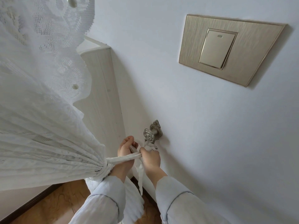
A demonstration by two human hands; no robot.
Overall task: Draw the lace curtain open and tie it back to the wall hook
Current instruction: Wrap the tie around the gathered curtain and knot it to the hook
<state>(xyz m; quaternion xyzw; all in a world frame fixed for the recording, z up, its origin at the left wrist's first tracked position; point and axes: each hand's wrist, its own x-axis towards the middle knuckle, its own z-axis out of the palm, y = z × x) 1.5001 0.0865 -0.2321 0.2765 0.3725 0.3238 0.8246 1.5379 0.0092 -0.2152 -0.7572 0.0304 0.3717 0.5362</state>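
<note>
Curtain (40,126) is gathered left, cinched by the tie (124,158) running toward the hook (149,135). I've got my left hand (125,148) and right hand (151,158) both closed on the tie under that hook. I'd keep it taut and knot snug against the hook.

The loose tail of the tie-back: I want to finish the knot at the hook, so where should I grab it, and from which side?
Probably high up, just under the right hand, where the tail leaves the knot, not its free lower end. Come from the wall hook side; the left hand and gathered curtain fill the other.
</note>
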